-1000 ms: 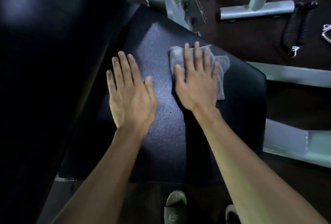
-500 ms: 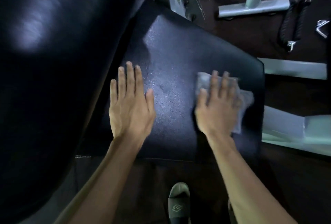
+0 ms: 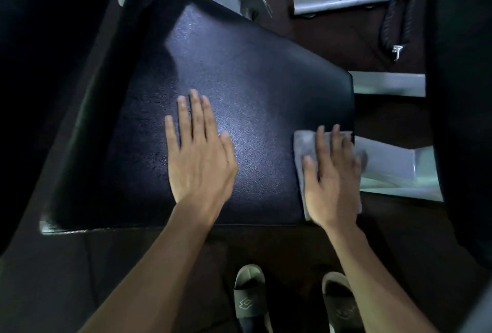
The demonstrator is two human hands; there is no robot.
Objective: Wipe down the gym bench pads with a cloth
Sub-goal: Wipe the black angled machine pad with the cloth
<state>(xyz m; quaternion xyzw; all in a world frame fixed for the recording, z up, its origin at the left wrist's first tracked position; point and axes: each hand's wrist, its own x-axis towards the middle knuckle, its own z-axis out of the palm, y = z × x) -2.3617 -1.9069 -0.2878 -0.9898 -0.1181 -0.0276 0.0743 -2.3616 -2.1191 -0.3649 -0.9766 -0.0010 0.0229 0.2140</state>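
Pressing the grey cloth (image 3: 306, 143) flat-fingered at the pad (image 3: 253, 79)'s right edge, right hand (image 3: 330, 181); left hand (image 3: 199, 162) flat mid-pad.

The scene was dim, lit mainly by one soft pool of light falling from above onto the middle of the black, pebbled vinyl bench pad (image 3: 239, 79), where the grain gave off a pale bluish sheen. The pad's left edge and the whole left side of the view sank into near-black, as did the right edge. The left hand (image 3: 199, 157) cast a faint shadow toward the pad's near edge. The right hand (image 3: 331, 181) and the grey cloth (image 3: 306, 146) under it were smeared by motion blur, the fingers (image 3: 336, 135) soft-edged. Straight pale metal frame bars (image 3: 388, 83) bowed near the corners from wide-angle distortion.
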